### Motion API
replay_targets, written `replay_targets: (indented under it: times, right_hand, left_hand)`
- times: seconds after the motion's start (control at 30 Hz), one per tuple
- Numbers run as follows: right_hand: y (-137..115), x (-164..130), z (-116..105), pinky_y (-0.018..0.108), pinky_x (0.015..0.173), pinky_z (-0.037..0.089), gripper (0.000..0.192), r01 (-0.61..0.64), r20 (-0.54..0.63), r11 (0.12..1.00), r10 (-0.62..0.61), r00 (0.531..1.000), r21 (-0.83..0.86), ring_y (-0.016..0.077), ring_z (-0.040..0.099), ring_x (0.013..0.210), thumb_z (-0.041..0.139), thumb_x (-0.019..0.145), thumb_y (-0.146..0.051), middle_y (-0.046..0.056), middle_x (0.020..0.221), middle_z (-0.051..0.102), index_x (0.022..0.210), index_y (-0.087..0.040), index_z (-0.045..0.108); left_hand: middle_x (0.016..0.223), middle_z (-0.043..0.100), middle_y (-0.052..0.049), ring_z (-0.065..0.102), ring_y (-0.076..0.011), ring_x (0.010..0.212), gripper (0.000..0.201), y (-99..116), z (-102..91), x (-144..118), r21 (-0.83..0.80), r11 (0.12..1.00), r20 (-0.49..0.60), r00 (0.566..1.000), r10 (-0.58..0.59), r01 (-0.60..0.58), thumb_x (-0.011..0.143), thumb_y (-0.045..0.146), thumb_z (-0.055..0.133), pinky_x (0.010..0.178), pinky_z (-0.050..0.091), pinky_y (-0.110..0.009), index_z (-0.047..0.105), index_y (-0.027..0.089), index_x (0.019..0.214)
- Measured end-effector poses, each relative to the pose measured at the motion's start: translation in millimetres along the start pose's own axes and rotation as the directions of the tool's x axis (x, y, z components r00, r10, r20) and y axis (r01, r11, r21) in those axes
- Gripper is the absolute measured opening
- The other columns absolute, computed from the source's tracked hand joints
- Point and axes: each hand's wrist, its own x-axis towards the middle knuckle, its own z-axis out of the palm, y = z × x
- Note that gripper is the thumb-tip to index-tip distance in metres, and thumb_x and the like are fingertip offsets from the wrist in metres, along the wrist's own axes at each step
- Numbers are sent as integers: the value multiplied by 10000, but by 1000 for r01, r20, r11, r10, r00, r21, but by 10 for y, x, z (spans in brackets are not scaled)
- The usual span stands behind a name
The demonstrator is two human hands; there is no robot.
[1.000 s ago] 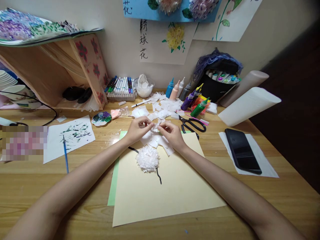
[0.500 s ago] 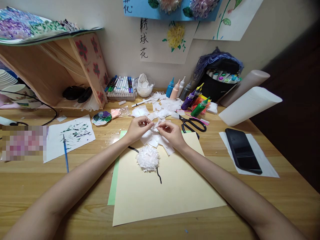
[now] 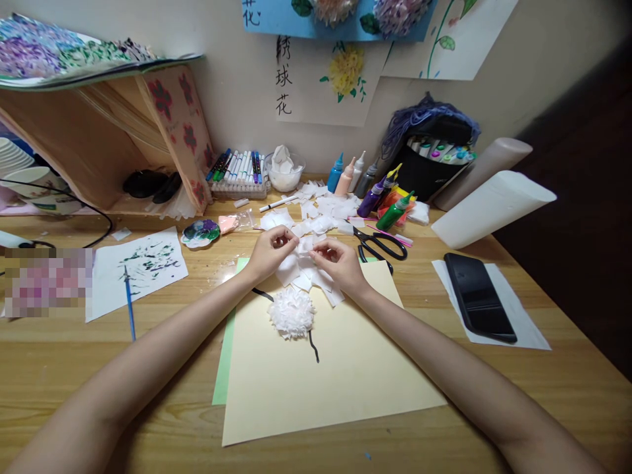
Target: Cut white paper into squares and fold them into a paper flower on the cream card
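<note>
My left hand [image 3: 269, 251] and my right hand [image 3: 337, 261] meet over a heap of small white tissue squares [image 3: 307, 273] at the far edge of a pale yellow sheet [image 3: 320, 368]. Fingertips of both hands pinch one white tissue piece [image 3: 302, 247] between them. Just below the hands, a fluffy white tissue flower [image 3: 292, 313] sits on the yellow sheet, with a black painted stem [image 3: 314, 347] running from it. A green sheet [image 3: 225, 355] peeks out under the yellow one on its left.
Black scissors [image 3: 380, 245] lie right of my right hand, past more tissue squares [image 3: 326, 210]. Paint bottles [image 3: 368, 187], a marker tray [image 3: 239, 172], a paint palette [image 3: 200, 233], a brush [image 3: 129, 306] on painted paper, and a black phone [image 3: 478, 296] surround the wooden desk [image 3: 74, 368].
My left hand has drawn slightly left and back, and the fingertips of both hands keep working the tissue piece. Everything else is unmoved.
</note>
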Motion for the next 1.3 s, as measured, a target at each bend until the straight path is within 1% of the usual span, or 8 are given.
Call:
replay_targets:
  times: [0.27,0.37,0.53,0.73,0.97,1.17,1.3]
  right_hand:
    - [4,7,-2,254,558,354,129,-29,6,999,29,1000,17,122,476,628,626,731,-294,7,711,556,727,-174,581]
    - [-10,2,-4,249,559,351,128,-35,9,999,34,999,37,113,458,614,620,731,-274,-4,691,535,701,-174,545]
    - [-8,5,-8,245,547,337,152,-38,12,998,37,999,56,104,430,588,611,735,-275,-17,665,501,679,-178,509]
    - [39,24,-2,249,565,355,161,-57,-10,993,58,998,99,112,451,613,608,732,-287,-20,675,488,688,-183,494]
    - [47,20,-7,250,564,348,148,-61,-2,993,62,998,106,112,446,604,598,734,-274,-24,664,488,673,-185,497]
    - [-23,18,-16,246,560,348,122,-71,-44,987,78,996,146,112,438,606,573,720,-243,-21,654,480,653,-184,489]
    - [-23,43,-51,237,533,348,104,-68,-84,982,84,993,176,104,429,577,558,705,-238,-28,646,468,654,-187,483]
  left_hand:
    - [625,540,7,448,-91,561,217,-7,7,3,-21,999,0,999,-33,33,736,342,589,531,336,-210,567,141,657]
    - [626,544,9,456,-93,562,213,-32,4,15,-41,998,-31,998,-51,50,742,342,584,534,337,-211,567,144,665]
    - [630,528,16,473,-95,587,164,-78,-5,37,-130,990,-79,994,-70,59,743,295,572,562,357,-209,554,150,669]
    - [634,523,17,485,-97,596,169,-95,-1,48,-149,987,-100,992,-77,62,739,294,576,570,378,-208,536,153,656]
    - [638,521,14,497,-99,596,192,-83,-1,44,-174,983,-119,990,-76,55,737,323,579,579,401,-214,534,154,656]
    - [604,499,28,481,-92,561,166,-60,-4,40,-190,979,-190,975,-114,78,717,299,565,555,397,-209,510,160,644]
    - [586,477,37,463,-84,551,126,-56,-16,52,-184,978,-274,950,-150,101,696,247,544,525,383,-193,495,163,617]
